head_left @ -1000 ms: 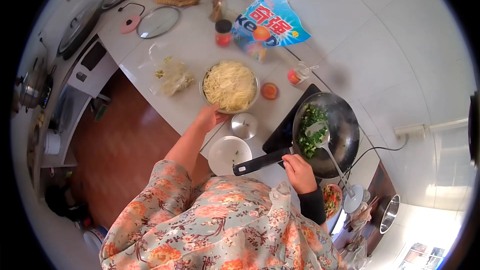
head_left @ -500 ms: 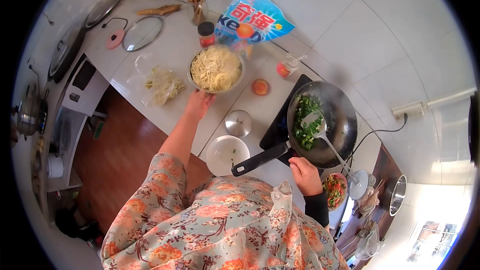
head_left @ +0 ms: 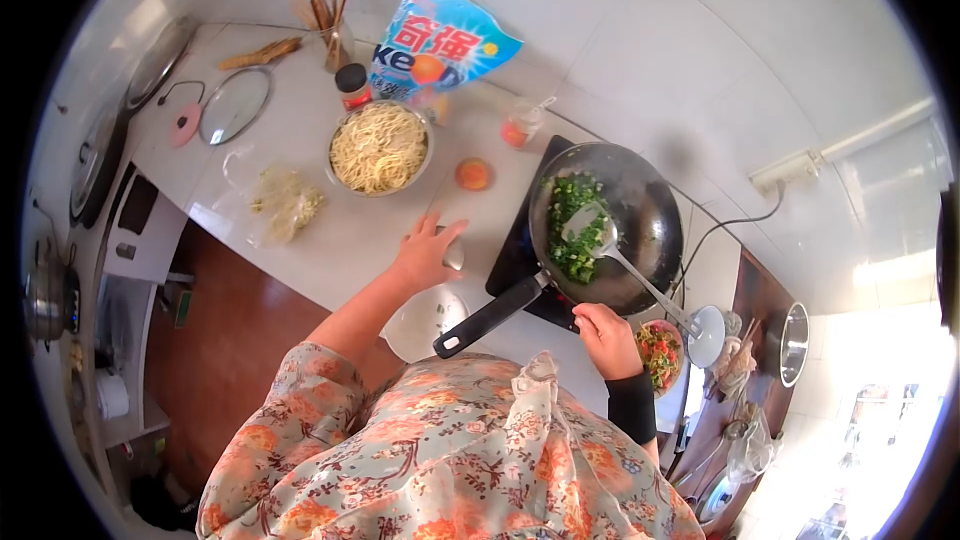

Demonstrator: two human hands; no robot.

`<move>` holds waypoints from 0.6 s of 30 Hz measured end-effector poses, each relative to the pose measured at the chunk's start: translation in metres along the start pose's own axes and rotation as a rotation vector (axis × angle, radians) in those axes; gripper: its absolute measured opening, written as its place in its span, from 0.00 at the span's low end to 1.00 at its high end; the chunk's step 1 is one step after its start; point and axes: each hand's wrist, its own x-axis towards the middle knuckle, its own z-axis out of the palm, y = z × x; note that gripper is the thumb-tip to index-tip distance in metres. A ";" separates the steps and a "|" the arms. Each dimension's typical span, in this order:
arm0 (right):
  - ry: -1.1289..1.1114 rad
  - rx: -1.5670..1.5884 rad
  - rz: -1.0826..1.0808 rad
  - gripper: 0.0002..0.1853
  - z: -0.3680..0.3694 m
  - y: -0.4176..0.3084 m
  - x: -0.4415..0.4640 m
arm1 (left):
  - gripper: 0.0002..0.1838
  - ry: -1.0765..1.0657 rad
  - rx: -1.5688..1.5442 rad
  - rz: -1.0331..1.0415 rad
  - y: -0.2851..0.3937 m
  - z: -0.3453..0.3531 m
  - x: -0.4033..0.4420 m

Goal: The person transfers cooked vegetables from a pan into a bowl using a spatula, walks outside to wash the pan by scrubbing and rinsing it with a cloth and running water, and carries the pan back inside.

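Note:
My left hand (head_left: pixel 425 258) reaches over a small metal dish or lid (head_left: pixel 452 248), fingers apart, partly covering it; whether it touches is hard to tell. Below it sits a white bowl (head_left: pixel 428 325) with a few green bits. My right hand (head_left: pixel 606 340) is curled closed below the wok's near rim, with nothing visible in it. The black wok (head_left: pixel 650 210) holds chopped greens (head_left: pixel 578 255), with a metal spatula (head_left: pixel 628 262) resting in it and its handle leaning over the rim. A bowl of noodles (head_left: pixel 378 148) stands beyond my left hand.
The wok handle (head_left: pixel 490 315) points toward my body. A bag of sprouts (head_left: pixel 285 203), a jar (head_left: pixel 353 85), a blue packet (head_left: pixel 430 45), a red-orange lid (head_left: pixel 473 174) and a glass lid (head_left: pixel 236 106) lie around. A bowl of chopped vegetables (head_left: pixel 660 355) stands right.
My left hand has left the noodle bowl's edge and moved back toward me, over the small metal dish. My right hand stays curled near the wok. The view has shifted somewhat.

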 end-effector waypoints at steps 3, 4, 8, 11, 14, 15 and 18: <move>0.013 -0.029 -0.024 0.07 0.000 0.012 -0.005 | 0.39 -0.074 -0.070 0.000 -0.001 -0.002 0.006; 0.033 -0.008 -0.032 0.07 0.002 0.019 -0.010 | 0.38 0.038 -0.050 0.084 -0.005 0.006 0.007; 0.088 -0.008 -0.030 0.06 -0.003 0.030 -0.023 | 0.35 0.203 -0.048 0.216 -0.010 0.014 0.017; 0.107 0.014 0.020 0.07 -0.006 0.029 -0.031 | 0.35 0.259 -0.020 0.225 -0.021 0.020 0.033; 0.118 0.015 0.029 0.06 -0.002 0.031 -0.034 | 0.34 0.323 0.001 0.210 -0.027 0.024 0.050; 0.106 0.021 0.016 0.06 -0.001 0.032 -0.035 | 0.34 0.356 -0.025 0.194 -0.025 0.023 0.052; 0.064 0.011 0.060 0.07 -0.004 0.032 -0.037 | 0.34 0.383 -0.059 0.185 -0.019 0.018 0.053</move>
